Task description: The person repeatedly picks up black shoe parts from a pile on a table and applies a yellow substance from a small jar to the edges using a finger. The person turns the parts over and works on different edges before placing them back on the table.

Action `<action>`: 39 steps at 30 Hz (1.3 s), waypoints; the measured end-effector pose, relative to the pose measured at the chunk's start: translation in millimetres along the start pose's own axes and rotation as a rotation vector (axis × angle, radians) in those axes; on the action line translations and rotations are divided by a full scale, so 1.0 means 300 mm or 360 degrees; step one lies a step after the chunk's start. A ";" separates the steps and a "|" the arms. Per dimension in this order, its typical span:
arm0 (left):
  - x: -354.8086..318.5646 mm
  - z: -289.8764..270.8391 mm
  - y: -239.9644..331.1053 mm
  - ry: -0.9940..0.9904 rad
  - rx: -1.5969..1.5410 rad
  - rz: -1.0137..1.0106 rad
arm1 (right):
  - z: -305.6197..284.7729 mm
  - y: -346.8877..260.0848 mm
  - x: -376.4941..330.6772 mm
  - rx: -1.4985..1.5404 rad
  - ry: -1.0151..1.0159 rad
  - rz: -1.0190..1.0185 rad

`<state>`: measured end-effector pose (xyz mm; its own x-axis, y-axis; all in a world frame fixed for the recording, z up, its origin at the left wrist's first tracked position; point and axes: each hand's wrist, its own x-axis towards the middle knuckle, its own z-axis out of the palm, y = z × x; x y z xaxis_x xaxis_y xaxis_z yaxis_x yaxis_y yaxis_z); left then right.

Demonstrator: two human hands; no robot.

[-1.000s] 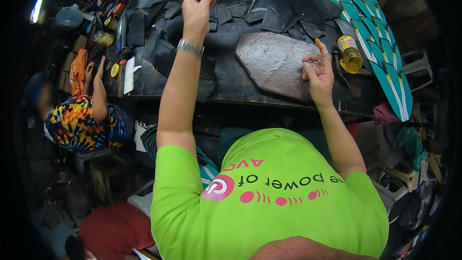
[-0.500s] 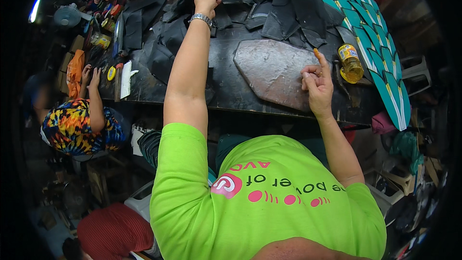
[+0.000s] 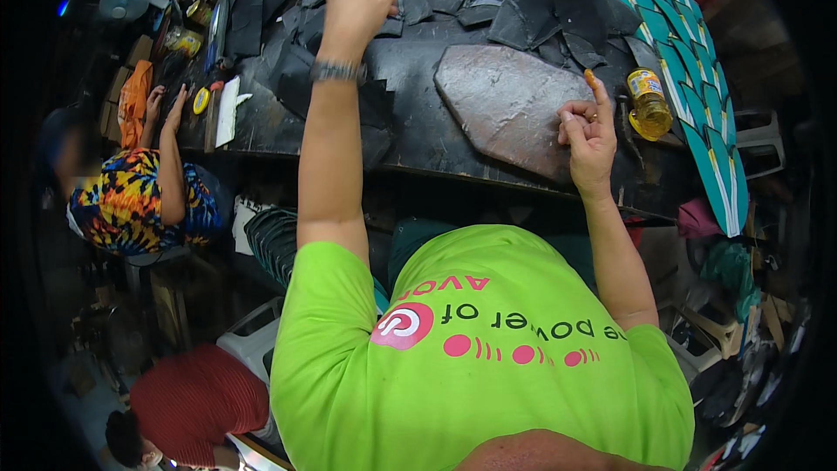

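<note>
Left hand (image 3: 359,9): arm stretched far across the worktop (image 3: 410,78), fingers curled over and pinching the edge of a dark cut piece (image 3: 410,2) at the near side of the heap of dark cut pieces (image 3: 514,0) along the far edge. Metal wristband (image 3: 338,71) on that wrist.

Right hand (image 3: 588,135): raised just above the near right part of the worktop, fingers loosely clenched, index finger pointing up. Tip of the index looks orange; whether it carries a small object or a coating, cannot tell. A ring shows on one finger.

Grey stone slab (image 3: 510,105): flat on the worktop, between the two hands, its right edge just beside the right hand. Not touched by either hand.

Yellow bottle (image 3: 647,105): stands right of the right hand, near but apart.

Teal strips (image 3: 697,61): fanned along the right end of the worktop, past the bottle.

Left end of worktop: another person in a multicoloured shirt (image 3: 131,201) seated, both their hands on small items there. A third person in a red shirt (image 3: 200,401) sits lower left, away from the worktop.
</note>
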<state>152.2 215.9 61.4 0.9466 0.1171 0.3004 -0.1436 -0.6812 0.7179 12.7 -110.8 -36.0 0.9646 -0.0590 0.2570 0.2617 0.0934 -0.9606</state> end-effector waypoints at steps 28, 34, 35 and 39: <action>-0.639 -0.093 -0.061 0.0778 -0.1670 0.0124 | -0.214 -0.203 -0.191 -0.1088 -0.0035 -0.0286; -0.730 0.150 0.074 0.0070 -0.1832 -0.0544 | -0.335 -0.261 -0.096 -0.1694 0.0016 0.0344; -0.738 0.199 0.084 0.0008 -0.1742 -0.0505 | -0.346 -0.257 -0.069 -0.1777 -0.0082 0.0431; -0.757 0.298 0.089 -0.0030 -0.1799 -0.0561 | -0.367 -0.217 0.005 -0.1927 -0.0154 0.0404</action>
<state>-40.6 106.5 -43.8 0.9878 0.1533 -0.0278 -0.0385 0.4131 0.9099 -6.3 -226.3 15.3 0.9955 -0.0949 0.0070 -0.0816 -0.8893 -0.4500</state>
